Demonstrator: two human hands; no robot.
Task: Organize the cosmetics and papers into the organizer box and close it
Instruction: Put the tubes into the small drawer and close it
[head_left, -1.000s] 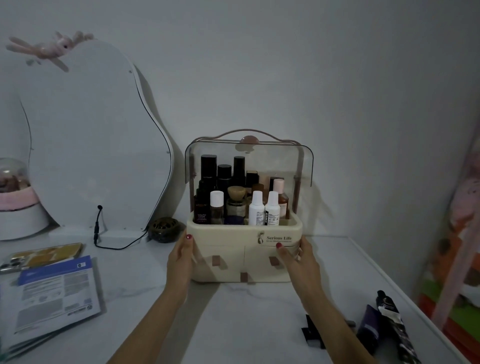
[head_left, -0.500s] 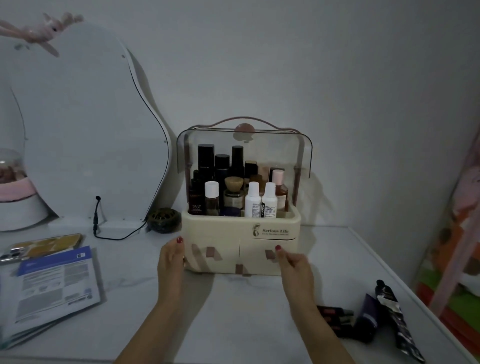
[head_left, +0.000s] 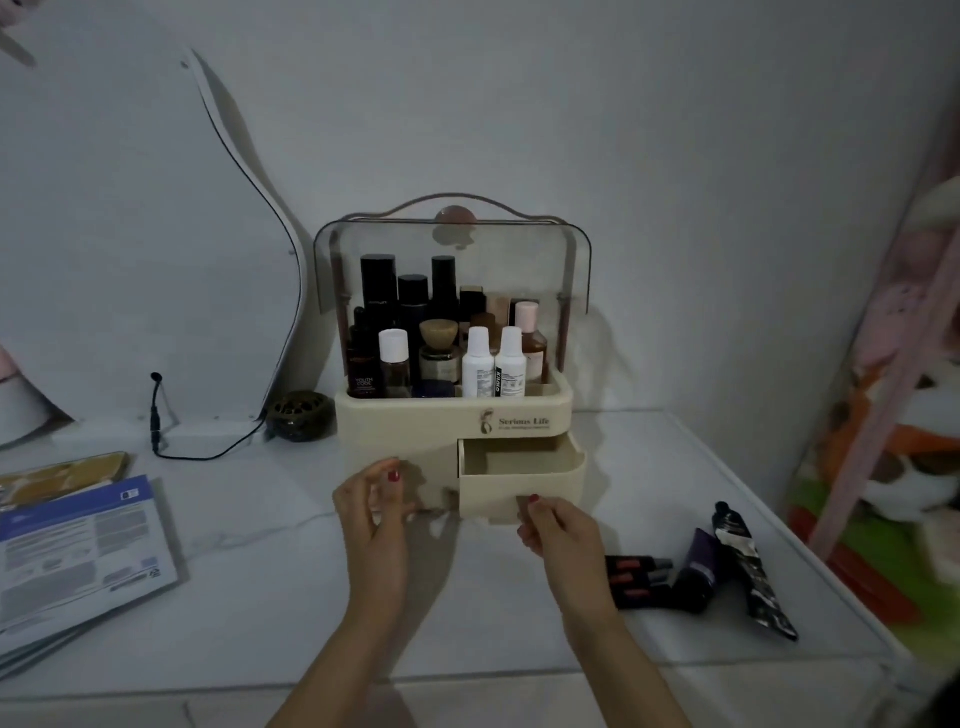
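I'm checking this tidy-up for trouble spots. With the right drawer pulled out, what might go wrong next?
The right hand holds the open drawer by its front; pulled further, it may slip out. The organizer carries tall bottles under a raised lid; a tug could tip them.

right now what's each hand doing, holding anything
Left hand: open, fingers loosely curled, holding nothing, in front of the closed left drawer.
Right hand: fingers pinched at the front of the pulled-out right drawer.

matt cream plastic organizer box (head_left: 415, 428), clear glossy lid (head_left: 519, 260), printed paper leaflets (head_left: 78, 551)
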